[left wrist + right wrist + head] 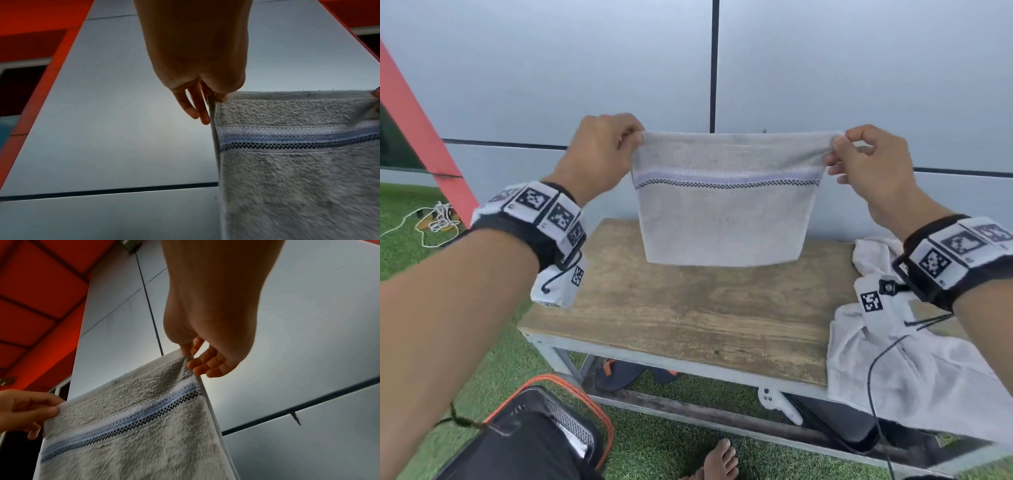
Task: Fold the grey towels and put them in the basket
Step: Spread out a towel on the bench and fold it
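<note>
A grey towel (726, 212) with a blue and black woven stripe hangs doubled over in the air above the wooden table (688, 308). My left hand (633, 138) pinches its top left corner and my right hand (837, 145) pinches its top right corner, stretching the top edge taut. The left wrist view shows the left hand (216, 97) pinching the towel (298, 170) at its corner. In the right wrist view the right hand (188, 353) pinches the towel (133, 426) too. More grey towels (914, 370) lie crumpled on the table's right end. A black basket (541, 431) with an orange rim stands on the grass at bottom left.
A grey panelled wall (859, 85) rises just behind the table. A slanted red beam (417, 137) and a coil of white cord (438, 219) are at the left. A white controller (779, 404) and dark bags lie under the table. My bare foot (719, 459) is on the grass.
</note>
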`<control>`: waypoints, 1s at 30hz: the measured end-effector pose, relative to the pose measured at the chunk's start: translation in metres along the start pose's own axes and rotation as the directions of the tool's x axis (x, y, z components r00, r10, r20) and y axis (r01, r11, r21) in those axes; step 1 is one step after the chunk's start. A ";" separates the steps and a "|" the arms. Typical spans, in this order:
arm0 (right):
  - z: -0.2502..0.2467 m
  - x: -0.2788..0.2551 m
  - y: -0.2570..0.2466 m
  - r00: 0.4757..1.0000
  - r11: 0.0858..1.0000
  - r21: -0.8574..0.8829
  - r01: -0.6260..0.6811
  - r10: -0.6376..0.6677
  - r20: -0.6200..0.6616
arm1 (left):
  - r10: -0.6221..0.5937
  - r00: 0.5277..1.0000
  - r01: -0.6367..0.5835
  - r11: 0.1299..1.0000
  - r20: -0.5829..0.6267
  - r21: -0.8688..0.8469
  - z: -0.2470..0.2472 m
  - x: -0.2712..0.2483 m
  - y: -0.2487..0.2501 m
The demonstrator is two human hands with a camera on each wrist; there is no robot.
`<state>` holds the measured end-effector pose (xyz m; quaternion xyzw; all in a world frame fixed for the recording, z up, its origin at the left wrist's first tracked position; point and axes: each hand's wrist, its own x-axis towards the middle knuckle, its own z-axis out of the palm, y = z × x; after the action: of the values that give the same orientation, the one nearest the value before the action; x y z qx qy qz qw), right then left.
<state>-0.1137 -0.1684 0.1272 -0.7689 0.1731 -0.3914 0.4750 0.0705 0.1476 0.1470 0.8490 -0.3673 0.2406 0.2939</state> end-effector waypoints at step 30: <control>0.031 -0.132 0.173 0.886 0.837 -0.535 -0.119 0.333 0.323 | -0.334 0.772 0.425 0.904 0.541 -0.048 0.123 -0.171 -0.063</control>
<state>-0.1552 -0.1497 -0.0880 -0.9024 0.2584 -0.1055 0.3283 0.0372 0.1821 -0.0672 0.9106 -0.2720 -0.0944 0.2965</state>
